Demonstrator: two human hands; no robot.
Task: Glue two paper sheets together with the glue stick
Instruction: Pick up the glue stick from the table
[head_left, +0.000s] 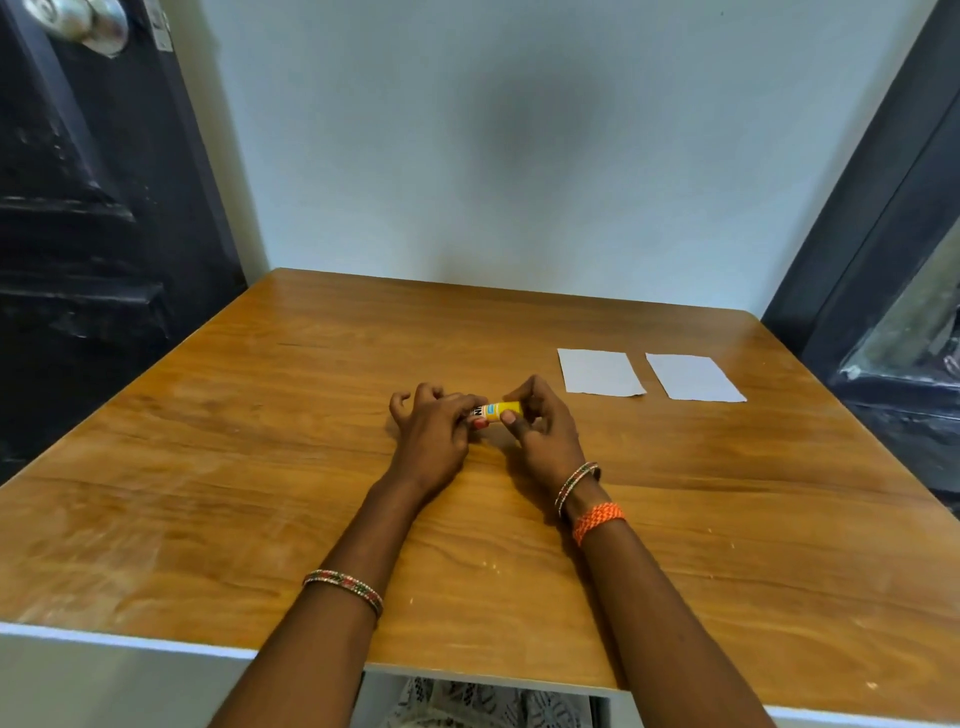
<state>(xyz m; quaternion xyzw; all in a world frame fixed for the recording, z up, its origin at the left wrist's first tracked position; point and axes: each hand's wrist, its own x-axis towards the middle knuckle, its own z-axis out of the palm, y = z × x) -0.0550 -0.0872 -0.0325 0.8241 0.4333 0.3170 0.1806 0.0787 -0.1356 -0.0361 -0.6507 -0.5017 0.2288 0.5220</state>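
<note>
A small yellow glue stick (496, 410) lies level between my two hands, just above the middle of the wooden table (260, 441). My left hand (434, 436) pinches its left end, and my right hand (543, 428) grips its right end. Two white paper sheets lie flat side by side at the far right of the table, apart from each other: the left sheet (600, 372) and the right sheet (693, 378). Both sheets are a short way beyond and to the right of my right hand. I cannot tell whether the cap is on.
A black door (93, 218) with a metal knob (85, 21) stands at the left. A pale wall (493, 156) rises behind the table's far edge. A dark frame (883, 208) runs along the right side.
</note>
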